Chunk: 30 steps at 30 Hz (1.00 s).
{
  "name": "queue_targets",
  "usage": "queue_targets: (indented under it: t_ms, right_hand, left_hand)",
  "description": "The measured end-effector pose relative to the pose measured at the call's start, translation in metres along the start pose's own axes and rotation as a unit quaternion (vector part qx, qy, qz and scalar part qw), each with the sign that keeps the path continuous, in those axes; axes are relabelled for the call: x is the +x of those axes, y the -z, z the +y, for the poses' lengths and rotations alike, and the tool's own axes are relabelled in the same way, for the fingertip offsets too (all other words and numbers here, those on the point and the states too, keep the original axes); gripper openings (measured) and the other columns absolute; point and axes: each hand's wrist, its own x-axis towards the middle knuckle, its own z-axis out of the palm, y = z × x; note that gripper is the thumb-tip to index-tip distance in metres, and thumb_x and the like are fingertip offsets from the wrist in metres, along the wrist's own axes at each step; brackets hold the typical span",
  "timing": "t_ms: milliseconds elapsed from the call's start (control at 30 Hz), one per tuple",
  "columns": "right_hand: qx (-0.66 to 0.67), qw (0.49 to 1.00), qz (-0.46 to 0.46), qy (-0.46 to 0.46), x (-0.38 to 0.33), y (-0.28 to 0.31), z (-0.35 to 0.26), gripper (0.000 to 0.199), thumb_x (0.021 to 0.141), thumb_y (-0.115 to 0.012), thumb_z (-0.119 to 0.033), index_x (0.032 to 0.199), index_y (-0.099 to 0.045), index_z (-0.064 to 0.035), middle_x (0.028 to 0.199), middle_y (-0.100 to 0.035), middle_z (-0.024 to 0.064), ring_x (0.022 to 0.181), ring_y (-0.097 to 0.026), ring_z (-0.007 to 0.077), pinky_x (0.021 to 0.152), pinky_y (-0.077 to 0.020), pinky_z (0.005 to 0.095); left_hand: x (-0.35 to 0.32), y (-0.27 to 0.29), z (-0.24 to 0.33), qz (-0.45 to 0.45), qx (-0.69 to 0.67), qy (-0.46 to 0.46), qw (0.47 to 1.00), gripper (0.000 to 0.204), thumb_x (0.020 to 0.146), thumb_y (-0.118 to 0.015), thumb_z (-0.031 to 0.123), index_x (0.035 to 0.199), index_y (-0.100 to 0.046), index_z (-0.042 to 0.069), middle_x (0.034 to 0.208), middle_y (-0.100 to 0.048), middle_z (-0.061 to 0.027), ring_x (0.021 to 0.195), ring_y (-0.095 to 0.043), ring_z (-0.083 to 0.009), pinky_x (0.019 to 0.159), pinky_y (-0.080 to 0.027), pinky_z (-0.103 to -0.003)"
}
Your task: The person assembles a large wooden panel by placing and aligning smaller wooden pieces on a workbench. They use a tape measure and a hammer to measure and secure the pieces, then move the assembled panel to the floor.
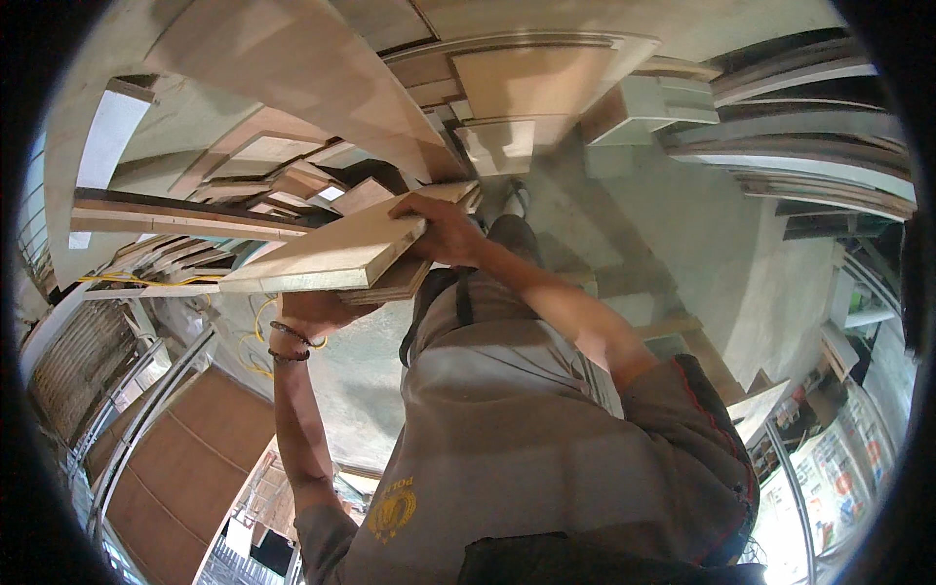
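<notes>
A short stack of pale wooden boards [336, 239] is held in front of my body, its thick light top piece lying over thinner plywood [390, 283]. My right hand [444, 229] grips the right end, fingers over the top board. From below, my left hand [317, 314] supports the near side; its fingers are mostly hidden under the plywood. Dark bracelets circle the left wrist. The boards slant slightly, their far left part close to a long timber ledge [185, 222].
Wood offcuts [292, 185] lie piled beyond the boards. A large plywood panel [312, 78] leans overhead to the left. Stacked planks [809, 146] line the right side. A yellow cable [258, 331] hangs near my left wrist. One shoe [517, 198] shows on the concrete floor [702, 253].
</notes>
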Motion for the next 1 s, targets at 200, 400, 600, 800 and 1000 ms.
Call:
queue_targets:
  t_ms: [200,400,600,800,1000]
  right_hand:
    - [0.016,0.985,0.151,0.088,-0.002,-0.007,0.023,0.040,0.076,-0.080,-0.016,0.110,-0.062,-0.0027,0.104,-0.069,0.0113,0.102,-0.067,0.0261,0.088,-0.0512,0.0374]
    - [0.047,0.977,0.209,0.023,-0.002,0.006,-0.010,0.043,0.068,-0.082,-0.007,0.107,-0.066,-0.0082,0.102,-0.069,0.0092,0.099,-0.067,0.0229,0.087,-0.0525,0.0355]
    - [0.067,0.939,0.312,-0.130,-0.023,0.043,-0.069,0.034,0.078,-0.080,-0.013,0.107,-0.065,-0.0026,0.097,-0.069,0.0073,0.097,-0.065,0.0177,0.084,-0.0526,0.0365]
    - [-0.085,0.816,0.570,0.043,-0.133,0.119,-0.035,0.037,0.095,-0.060,-0.021,0.125,-0.050,-0.0036,0.128,-0.047,0.0100,0.121,-0.048,0.0191,0.098,-0.0426,0.0419]
    - [0.113,0.755,0.646,-0.005,-0.208,0.187,-0.081,0.063,0.104,-0.035,-0.053,0.134,-0.042,0.0016,0.111,-0.061,0.0124,0.116,-0.053,0.0227,0.110,-0.0325,0.0442]
  left_hand:
    - [0.009,0.018,0.009,-0.021,-0.039,0.036,0.998,0.063,0.069,-0.082,0.049,0.118,-0.067,0.013,0.108,-0.073,-0.0082,0.098,-0.070,-0.0266,0.082,-0.057,-0.038]
    - [0.015,0.020,0.006,0.024,0.043,-0.027,0.998,0.054,0.072,-0.080,0.053,0.110,-0.072,0.015,0.099,-0.074,-0.0080,0.086,-0.072,-0.0289,0.074,-0.059,-0.039]
    - [0.020,0.025,0.001,0.003,0.073,-0.014,0.997,0.067,0.073,-0.073,0.065,0.113,-0.071,0.011,0.098,-0.073,-0.0131,0.086,-0.071,-0.0324,0.076,-0.057,-0.042]
    - [0.044,0.055,0.010,-0.057,0.005,0.046,0.997,0.077,0.074,-0.065,0.075,0.122,-0.068,0.016,0.101,-0.073,-0.0162,0.096,-0.069,-0.0356,0.087,-0.055,-0.044]
    - [0.094,0.077,-0.016,-0.125,0.007,0.159,0.979,0.090,0.084,-0.028,0.086,0.124,-0.069,0.017,0.126,-0.065,-0.0169,0.119,-0.060,-0.0349,0.104,-0.044,-0.044]
